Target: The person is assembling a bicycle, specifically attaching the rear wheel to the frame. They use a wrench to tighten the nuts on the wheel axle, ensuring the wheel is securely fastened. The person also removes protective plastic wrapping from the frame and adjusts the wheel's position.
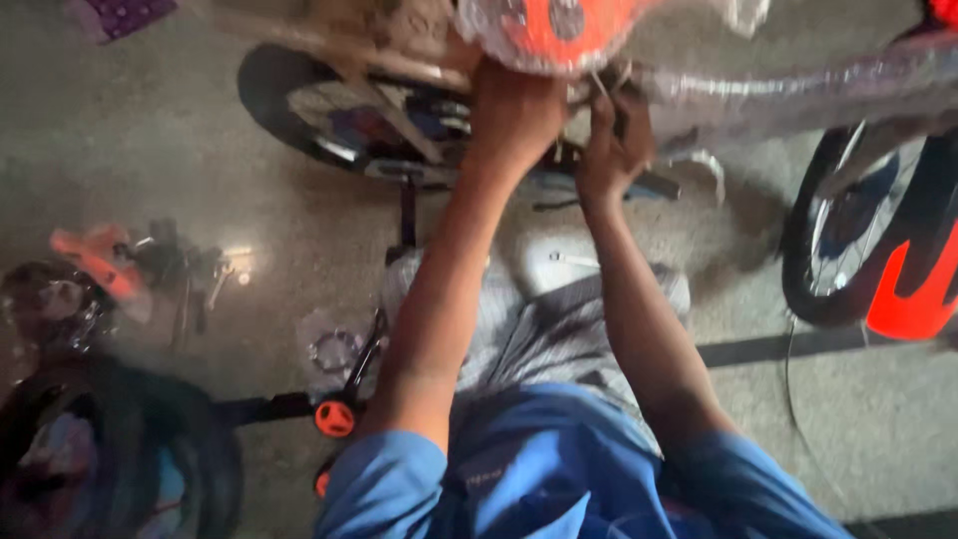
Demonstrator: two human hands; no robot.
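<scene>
2 hands (564, 125) raised, gripping plastic-wrapped bicycle frame (798, 85), arms outstretched

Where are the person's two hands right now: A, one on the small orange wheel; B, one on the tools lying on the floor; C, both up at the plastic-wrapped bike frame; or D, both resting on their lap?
C: the left hand and right hand are both raised against the wrapped bike frame, well away from the tools and the orange wheel.

floor (150, 150): grey speckled concrete | light: dim; bright glint (239, 262) at left
</scene>
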